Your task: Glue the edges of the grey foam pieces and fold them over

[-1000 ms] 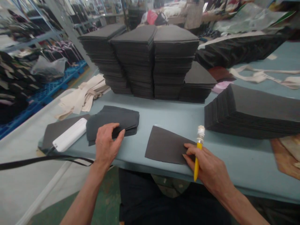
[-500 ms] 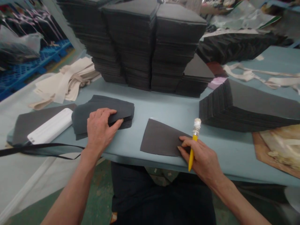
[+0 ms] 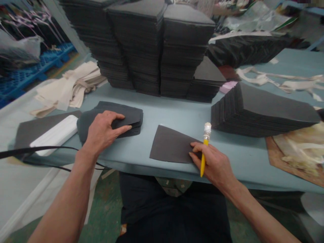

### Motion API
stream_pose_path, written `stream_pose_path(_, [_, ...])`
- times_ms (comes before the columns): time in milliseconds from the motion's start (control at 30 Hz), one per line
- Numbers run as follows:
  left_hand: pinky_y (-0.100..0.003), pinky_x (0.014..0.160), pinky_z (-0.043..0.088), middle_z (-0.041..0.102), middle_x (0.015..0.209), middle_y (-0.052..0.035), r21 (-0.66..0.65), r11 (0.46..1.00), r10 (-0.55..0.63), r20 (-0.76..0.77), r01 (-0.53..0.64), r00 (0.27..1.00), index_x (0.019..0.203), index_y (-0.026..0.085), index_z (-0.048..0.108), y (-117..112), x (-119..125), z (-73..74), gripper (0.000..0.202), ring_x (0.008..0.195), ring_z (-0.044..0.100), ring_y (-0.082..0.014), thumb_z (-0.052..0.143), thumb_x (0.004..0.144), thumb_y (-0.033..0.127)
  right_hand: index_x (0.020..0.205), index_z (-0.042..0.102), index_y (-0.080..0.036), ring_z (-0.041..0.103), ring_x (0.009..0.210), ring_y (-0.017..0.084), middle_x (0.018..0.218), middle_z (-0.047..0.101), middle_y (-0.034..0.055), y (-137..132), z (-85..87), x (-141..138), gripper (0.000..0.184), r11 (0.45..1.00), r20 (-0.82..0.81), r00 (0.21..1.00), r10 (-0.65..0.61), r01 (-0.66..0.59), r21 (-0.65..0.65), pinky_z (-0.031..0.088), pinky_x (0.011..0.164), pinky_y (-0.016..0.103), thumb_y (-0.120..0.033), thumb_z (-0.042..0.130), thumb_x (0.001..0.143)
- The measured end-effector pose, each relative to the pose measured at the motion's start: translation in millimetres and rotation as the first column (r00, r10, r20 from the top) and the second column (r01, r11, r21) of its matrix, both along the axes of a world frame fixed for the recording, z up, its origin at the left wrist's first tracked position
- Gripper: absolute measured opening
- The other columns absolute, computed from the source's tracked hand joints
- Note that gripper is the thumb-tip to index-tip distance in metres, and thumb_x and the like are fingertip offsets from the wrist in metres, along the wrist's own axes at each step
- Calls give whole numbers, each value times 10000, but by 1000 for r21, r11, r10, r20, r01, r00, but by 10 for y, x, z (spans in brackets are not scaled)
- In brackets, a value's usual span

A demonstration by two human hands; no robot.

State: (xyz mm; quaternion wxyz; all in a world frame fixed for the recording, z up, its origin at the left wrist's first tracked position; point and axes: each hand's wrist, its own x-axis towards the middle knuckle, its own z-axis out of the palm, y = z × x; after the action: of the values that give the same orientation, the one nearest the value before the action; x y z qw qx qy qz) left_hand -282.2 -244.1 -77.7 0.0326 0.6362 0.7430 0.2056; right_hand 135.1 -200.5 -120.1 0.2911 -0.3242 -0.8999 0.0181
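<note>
My left hand (image 3: 103, 130) rests over a low pile of dark grey panels (image 3: 131, 116), thumb and fingers spread apart at its near side. To the right, a single dark grey panel (image 3: 169, 145) lies flat near the table's front edge. My right hand (image 3: 215, 162) touches this panel's right end with thumb and forefinger. The same hand grips a yellow stick-like tool (image 3: 203, 160), whose whitish wrapped end points up and away from me. What its lower tip looks like is too blurred to tell.
Tall stacks of dark panels (image 3: 141, 50) stand at the back of the blue table (image 3: 177, 109). Another stack (image 3: 273, 108) leans at right, beside brown board (image 3: 278, 158). At left lie a white box-like bar (image 3: 55, 135), black strap (image 3: 37, 150) and cream fabric strips (image 3: 73, 84).
My left hand has shifted slightly left and its thumb and fingers look a little wider apart. The right hand stays at the panel's end with the yellow tool; the view has moved slightly.
</note>
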Motion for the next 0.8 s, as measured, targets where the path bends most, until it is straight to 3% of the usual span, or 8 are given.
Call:
stream_pose_path(300, [-495,1085,521,754,1271,-86,-125,990,73,63,-65,995,1189,280,767,51,-44,112,634,1160,690,-335,699,813,786,1039,575,-254,848,929,268,1095,854,80,5,-26,3,76,1000,-14,1000,-11,10,-20,660,754,364,-240,646,1059])
stream_pose_path(633, [-449,999,539,769,1229,-82,-221,969,121,34,-110,992,1175,280,752,126,21,264,602,1063,689,-308,741,770,726,1071,662,-257,821,879,233,1101,858,60,21,-50,35,57,996,-36,999,-33,30,-81,619,744,339,-245,688,1022])
stream_pose_path(800, [-441,981,515,751,1222,-79,-277,949,167,28,-152,986,1183,247,745,146,104,360,587,1064,668,-296,745,776,669,1070,636,-256,817,862,230,1098,857,61,21,-70,32,53,998,-43,998,-37,34,-60,596,728,332,-241,673,1034])
